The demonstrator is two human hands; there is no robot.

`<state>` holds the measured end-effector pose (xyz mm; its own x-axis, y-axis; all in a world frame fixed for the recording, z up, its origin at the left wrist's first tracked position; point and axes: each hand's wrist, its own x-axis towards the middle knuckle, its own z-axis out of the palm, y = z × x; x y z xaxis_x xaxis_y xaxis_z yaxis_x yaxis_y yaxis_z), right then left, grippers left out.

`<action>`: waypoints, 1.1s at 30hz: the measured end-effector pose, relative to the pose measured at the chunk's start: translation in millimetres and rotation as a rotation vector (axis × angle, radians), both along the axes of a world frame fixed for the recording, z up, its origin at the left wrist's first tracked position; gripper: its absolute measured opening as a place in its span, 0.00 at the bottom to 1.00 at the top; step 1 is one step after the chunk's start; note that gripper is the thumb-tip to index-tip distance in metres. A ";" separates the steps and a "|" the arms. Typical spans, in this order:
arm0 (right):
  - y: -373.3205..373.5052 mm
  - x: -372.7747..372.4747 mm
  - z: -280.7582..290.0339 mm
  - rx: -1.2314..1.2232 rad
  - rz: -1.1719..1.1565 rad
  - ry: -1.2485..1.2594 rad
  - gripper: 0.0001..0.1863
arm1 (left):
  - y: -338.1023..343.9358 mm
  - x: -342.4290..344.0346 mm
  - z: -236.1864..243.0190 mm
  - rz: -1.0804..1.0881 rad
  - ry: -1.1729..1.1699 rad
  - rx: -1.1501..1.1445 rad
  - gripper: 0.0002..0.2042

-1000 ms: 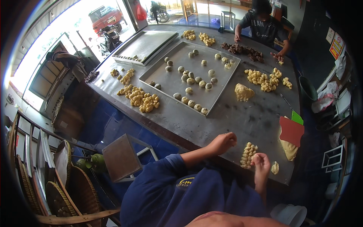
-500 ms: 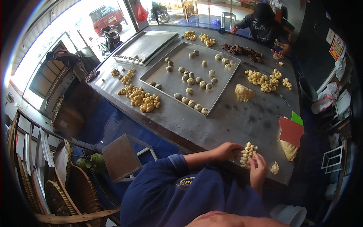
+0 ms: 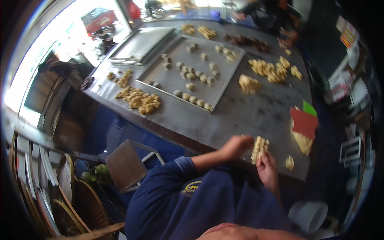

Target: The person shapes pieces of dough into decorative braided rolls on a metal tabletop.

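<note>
A bunch of small pale-yellow dough balls [image 3: 261,147] sits at the near edge of the metal table, between my hands. My right hand [image 3: 267,167] is at its lower right side, with thumb and fingers closed around a dough ball there. Just left of the bunch is my left hand [image 3: 239,146], its fingers bent toward the balls and smeared by motion. Whether it touches them I cannot tell. A small loose piece of dough [image 3: 290,163] lies to the right of my right hand.
Farther off stands a tray [image 3: 224,98] of round filled balls, beside another tray [image 3: 154,38]. Dough balls [image 3: 138,100] lie left, more [image 3: 272,70] right, near a dough lump [image 3: 249,85]. A red sheet [image 3: 304,123] covers dough. A co-worker [image 3: 272,20] sits opposite.
The whole view has shifted, so the table's things appear higher and a little left. My right hand has closed at the bunch's lower side; my left hand has drawn slightly away from it.
</note>
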<state>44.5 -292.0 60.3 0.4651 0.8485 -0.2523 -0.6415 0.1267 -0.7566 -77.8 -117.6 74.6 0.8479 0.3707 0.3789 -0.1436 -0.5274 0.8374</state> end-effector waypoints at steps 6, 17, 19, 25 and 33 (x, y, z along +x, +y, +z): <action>-8.4 28.2 11.2 -0.217 -0.191 -1.314 0.07 | 15.5 -22.9 -21.3 0.323 0.189 -0.090 0.10; -14.8 2.0 2.4 -0.576 -0.146 -1.461 0.14 | 8.9 -17.3 -8.0 0.035 0.377 0.002 0.15; -10.5 -4.2 13.7 -0.505 -0.205 -1.575 0.15 | 0.0 -14.0 -0.6 -0.003 0.436 -0.108 0.18; 5.9 -23.1 22.2 -0.204 -0.082 -1.549 0.13 | -17.1 -7.9 22.8 -0.174 0.393 -0.278 0.27; -9.0 -9.2 18.3 -0.115 -0.032 -0.525 0.08 | -8.2 -11.7 1.5 0.035 0.330 -0.016 0.13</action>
